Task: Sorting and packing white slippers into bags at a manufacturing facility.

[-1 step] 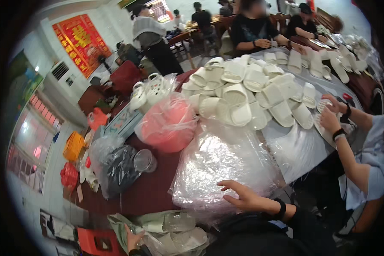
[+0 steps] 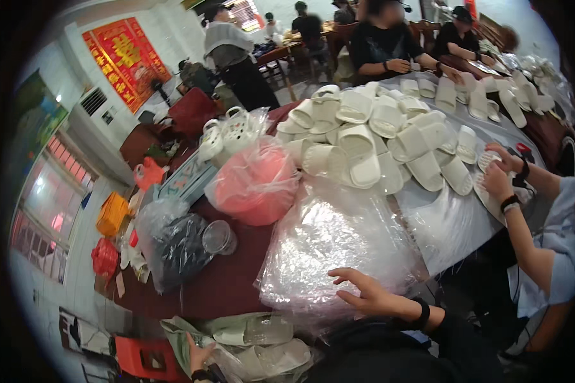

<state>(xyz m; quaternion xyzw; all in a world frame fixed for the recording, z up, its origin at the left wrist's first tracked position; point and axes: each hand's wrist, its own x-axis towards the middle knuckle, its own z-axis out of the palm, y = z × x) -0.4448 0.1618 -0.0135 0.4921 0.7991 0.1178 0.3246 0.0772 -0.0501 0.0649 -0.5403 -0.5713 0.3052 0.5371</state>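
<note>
My right hand (image 2: 372,295) is held over the near part of a pile of clear plastic bags (image 2: 329,236), fingers stretched out and apart, holding nothing. Low at the left, my left hand (image 2: 200,353) grips the edge of a grey-green sack (image 2: 177,332); its fingers are partly hidden. In the sack's mouth lie pale slippers (image 2: 281,357) in clear plastic wrapping. Beyond the clear bags rises a heap of white slippers (image 2: 359,156).
Left of the pile stand a pink plastic-wrapped bundle (image 2: 255,191), a clear cup (image 2: 219,238) and a dark bagged bundle (image 2: 176,252) on the dark red table (image 2: 236,281). At right, a co-worker's hands (image 2: 501,172) hold a white slipper. A red stool (image 2: 148,359) is lower left.
The view has shifted very slightly, so the table's things sit a little farther right. Both my hands keep their poses. The co-worker's hands at right have moved a little.
</note>
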